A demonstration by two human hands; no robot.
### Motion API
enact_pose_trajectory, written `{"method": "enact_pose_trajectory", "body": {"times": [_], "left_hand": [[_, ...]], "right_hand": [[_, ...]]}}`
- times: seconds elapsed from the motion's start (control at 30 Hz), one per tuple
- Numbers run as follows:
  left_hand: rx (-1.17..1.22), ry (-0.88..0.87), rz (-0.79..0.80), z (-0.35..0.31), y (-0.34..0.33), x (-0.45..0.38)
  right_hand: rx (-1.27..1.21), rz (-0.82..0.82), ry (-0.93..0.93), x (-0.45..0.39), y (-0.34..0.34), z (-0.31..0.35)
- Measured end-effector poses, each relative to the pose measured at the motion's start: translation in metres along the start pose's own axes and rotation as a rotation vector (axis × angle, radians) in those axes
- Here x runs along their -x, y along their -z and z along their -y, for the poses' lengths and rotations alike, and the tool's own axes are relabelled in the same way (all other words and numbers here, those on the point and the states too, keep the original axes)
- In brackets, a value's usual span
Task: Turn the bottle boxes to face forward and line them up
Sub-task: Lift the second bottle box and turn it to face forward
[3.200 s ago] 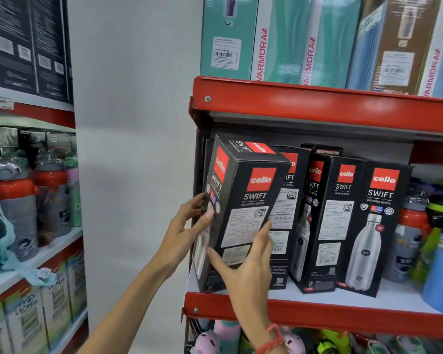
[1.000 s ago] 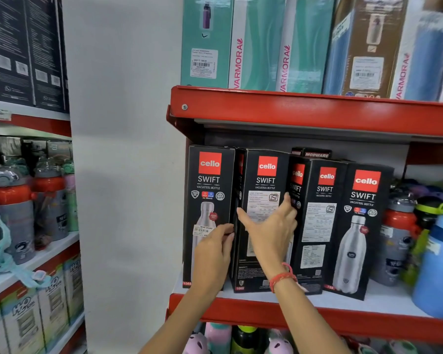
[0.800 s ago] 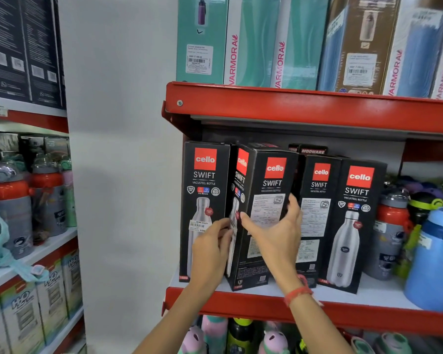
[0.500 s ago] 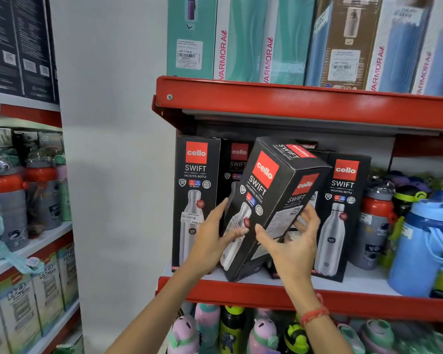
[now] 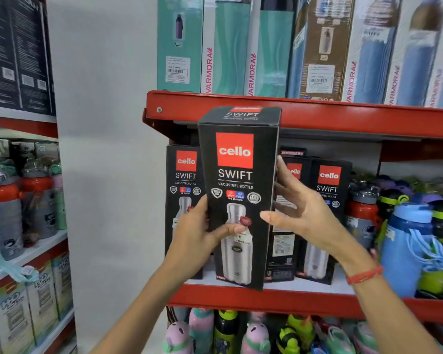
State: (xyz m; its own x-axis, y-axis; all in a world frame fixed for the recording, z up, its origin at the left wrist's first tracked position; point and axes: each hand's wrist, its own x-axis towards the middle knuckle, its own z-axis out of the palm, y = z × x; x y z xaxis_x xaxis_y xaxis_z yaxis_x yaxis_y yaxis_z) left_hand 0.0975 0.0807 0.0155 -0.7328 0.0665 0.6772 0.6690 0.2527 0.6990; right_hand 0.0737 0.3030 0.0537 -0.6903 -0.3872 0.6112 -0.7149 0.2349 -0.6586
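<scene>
I hold a black Cello Swift bottle box (image 5: 238,180) upright just in front of the red shelf (image 5: 304,300), its bottle picture facing me. My left hand (image 5: 197,238) grips its left edge, thumb across the front. My right hand (image 5: 299,215) presses on its right side with fingers spread. Behind it on the shelf, the leftmost box (image 5: 183,175) faces forward. A second box (image 5: 283,241) shows its label side. Further right, a third box (image 5: 329,185) faces forward, partly hidden by my right hand.
Loose bottles crowd the shelf's right end, among them a red-capped one (image 5: 361,215) and a blue one (image 5: 409,241). Tall Varmora boxes (image 5: 230,47) fill the shelf above. Children's bottles (image 5: 253,333) stand below. Another shelf unit with bottles (image 5: 18,200) is at the left.
The second box came off the shelf, went from tilted to upright and turned its front face toward me. Both hands stayed on it and the view moved closer.
</scene>
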Motion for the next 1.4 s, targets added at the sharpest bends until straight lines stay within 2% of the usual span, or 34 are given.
{"method": "enact_pose_trajectory", "body": {"times": [0.13,0.27,0.43,0.87,1.1,1.17,1.27,1.3,1.33,1.4], "left_hand": [[-0.192,-0.017,-0.101,0.001,-0.012,-0.005],[-0.269,0.003,-0.118,0.013,-0.022,-0.015],[-0.326,0.045,-0.155,0.030,-0.029,-0.028],[-0.452,0.201,-0.066,0.072,-0.030,-0.047],[-0.464,0.183,-0.169,0.088,-0.043,-0.043],[-0.446,0.199,-0.207,0.091,-0.046,-0.040],[-0.461,0.200,-0.213,0.095,-0.049,-0.035],[-0.466,0.201,-0.213,0.096,-0.049,-0.034],[-0.477,0.198,-0.211,0.096,-0.049,-0.033],[-0.491,0.193,-0.205,0.095,-0.049,-0.032]], "right_hand": [[0.116,0.014,-0.040,-0.008,0.003,-0.001],[0.082,-0.026,-0.065,-0.014,-0.006,-0.013],[0.041,-0.060,-0.103,-0.021,-0.018,-0.029],[0.083,-0.115,-0.175,-0.049,-0.042,-0.075],[0.172,-0.242,-0.171,-0.058,-0.054,-0.088],[0.264,-0.347,-0.148,-0.054,-0.055,-0.089],[0.434,-0.842,0.006,-0.039,-0.053,-0.085],[0.464,-0.956,0.000,-0.034,-0.052,-0.084],[0.485,-1.006,-0.069,-0.032,-0.050,-0.084],[0.531,-0.943,-0.286,-0.033,-0.048,-0.088]]}}
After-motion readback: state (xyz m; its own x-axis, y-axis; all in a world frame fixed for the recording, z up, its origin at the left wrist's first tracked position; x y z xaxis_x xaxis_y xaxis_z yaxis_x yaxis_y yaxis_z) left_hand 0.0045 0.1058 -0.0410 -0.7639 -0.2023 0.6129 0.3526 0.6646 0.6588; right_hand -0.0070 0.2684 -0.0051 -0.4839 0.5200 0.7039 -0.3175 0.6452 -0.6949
